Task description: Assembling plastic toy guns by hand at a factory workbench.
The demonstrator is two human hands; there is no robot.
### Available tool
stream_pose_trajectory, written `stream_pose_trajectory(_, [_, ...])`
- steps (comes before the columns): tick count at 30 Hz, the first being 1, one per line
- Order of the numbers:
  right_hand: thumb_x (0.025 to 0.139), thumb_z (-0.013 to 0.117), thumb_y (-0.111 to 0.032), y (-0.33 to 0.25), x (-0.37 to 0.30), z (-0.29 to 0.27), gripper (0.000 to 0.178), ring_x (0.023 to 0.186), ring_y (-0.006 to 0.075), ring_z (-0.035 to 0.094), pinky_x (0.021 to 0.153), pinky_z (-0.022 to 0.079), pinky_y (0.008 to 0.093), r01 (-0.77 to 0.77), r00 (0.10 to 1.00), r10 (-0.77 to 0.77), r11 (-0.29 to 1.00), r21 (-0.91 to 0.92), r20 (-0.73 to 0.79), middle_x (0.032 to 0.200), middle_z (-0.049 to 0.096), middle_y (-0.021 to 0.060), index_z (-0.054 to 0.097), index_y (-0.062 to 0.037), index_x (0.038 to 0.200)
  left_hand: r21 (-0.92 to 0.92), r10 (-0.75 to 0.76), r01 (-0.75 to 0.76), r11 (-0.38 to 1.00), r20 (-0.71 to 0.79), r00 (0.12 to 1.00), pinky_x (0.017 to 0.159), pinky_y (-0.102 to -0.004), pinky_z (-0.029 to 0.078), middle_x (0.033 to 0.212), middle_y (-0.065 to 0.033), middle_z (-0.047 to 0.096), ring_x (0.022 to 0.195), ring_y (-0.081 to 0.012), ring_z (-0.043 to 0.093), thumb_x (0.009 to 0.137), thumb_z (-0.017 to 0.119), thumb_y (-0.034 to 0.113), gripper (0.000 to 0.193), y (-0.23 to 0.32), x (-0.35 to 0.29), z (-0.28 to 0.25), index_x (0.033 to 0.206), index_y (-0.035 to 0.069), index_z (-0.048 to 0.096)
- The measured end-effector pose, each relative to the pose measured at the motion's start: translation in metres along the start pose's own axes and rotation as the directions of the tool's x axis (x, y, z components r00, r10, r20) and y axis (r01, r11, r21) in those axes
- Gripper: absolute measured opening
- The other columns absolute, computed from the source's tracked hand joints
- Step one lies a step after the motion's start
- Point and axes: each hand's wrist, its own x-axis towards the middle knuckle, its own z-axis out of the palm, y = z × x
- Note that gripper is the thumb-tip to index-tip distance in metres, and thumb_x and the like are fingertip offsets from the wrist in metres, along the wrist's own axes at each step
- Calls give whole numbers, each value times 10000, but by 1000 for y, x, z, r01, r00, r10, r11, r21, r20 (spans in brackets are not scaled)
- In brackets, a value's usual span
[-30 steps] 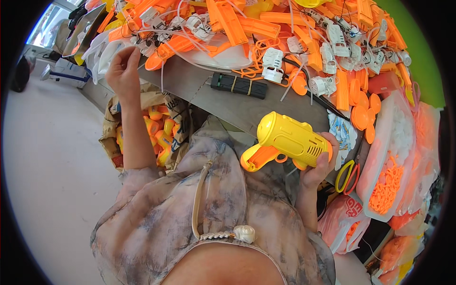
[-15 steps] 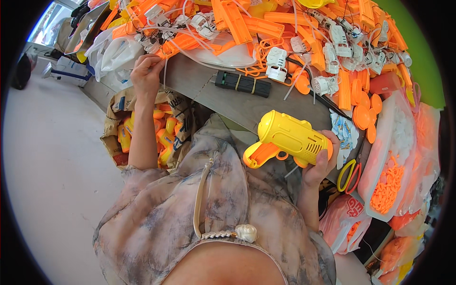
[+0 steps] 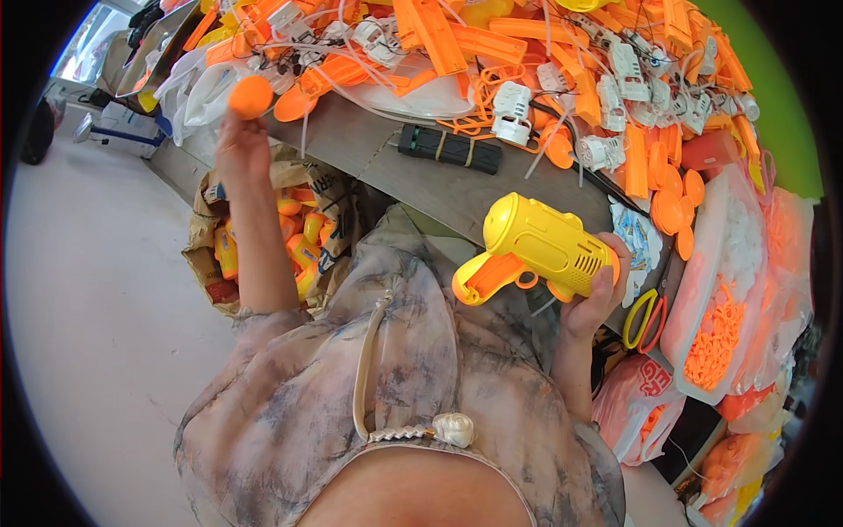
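Note:
My right hand (image 3: pixel 599 285) is wrapped around the orange-rimmed end of a yellow toy gun (image 3: pixel 553 246). The gun lies sideways over my lap, its handle hanging to the lower left with an open orange inside and an orange trigger. On the left my raised hand (image 3: pixel 243 149), slightly blurred, pinches an orange round disc (image 3: pixel 251 97) by its lower edge. This disc is beside the near-left edge of the parts pile, close to another orange round piece (image 3: pixel 294 104) lying there.
Orange shells and white motor units with wires (image 3: pixel 512 114) heap along the table (image 3: pixel 369 149). A black banded bundle (image 3: pixel 450 149) lies in front. Below my left hand a paper sack (image 3: pixel 204 237) holds yellow-orange parts. Scissors (image 3: pixel 645 321) and a plastic bin (image 3: pixel 680 347) are at right.
My left hand has moved left and slightly down from the pile's edge, lifting the orange disc clear. The toy gun in my right hand has shifted very slightly up and right.

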Motion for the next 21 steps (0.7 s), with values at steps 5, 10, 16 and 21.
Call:
stream_pose_trajectory(5, [902,440,-344,-10,5,10,444,846,171,582,748,459,263,-64,994,72,994,94,-83,959,573,125,448,32,1137,-58,-216,258,964,392,894,866,-405,409,1001,-110,613,917,-236,561,859,582,150,209,11,-63,64,1010,6,573])
stream_pose_trajectory(10, [894,453,-344,-13,4,25,450,852,168,575,745,459,263,-4,1000,5,998,57,-21,967,565,129,447,35,1137,144,-599,677,722,620,507,783,-299,465,898,-96,590,838,-178,575,905,541,144,165,-53,-149,121,987,1,542])
stream_pose_trajectory(16, [873,468,-308,-21,-4,26,437,852,171,557,766,447,273,11,1000,-11,1000,-18,-5,969,551,138,443,42,1133,178,-473,450,875,516,715,824,-273,449,925,-84,547,882,-141,541,981,409,163,170,-77,-188,146,991,19,498])
stream_pose_trajectory(21, [831,515,-343,-30,-16,25,502,916,187,516,800,424,295,34,997,-24,989,-144,68,1039,495,155,417,47,1133,311,-564,479,821,576,592,844,-365,491,1015,-234,582,936,-289,607,998,281,225,275,-71,-187,142,1088,15,434])
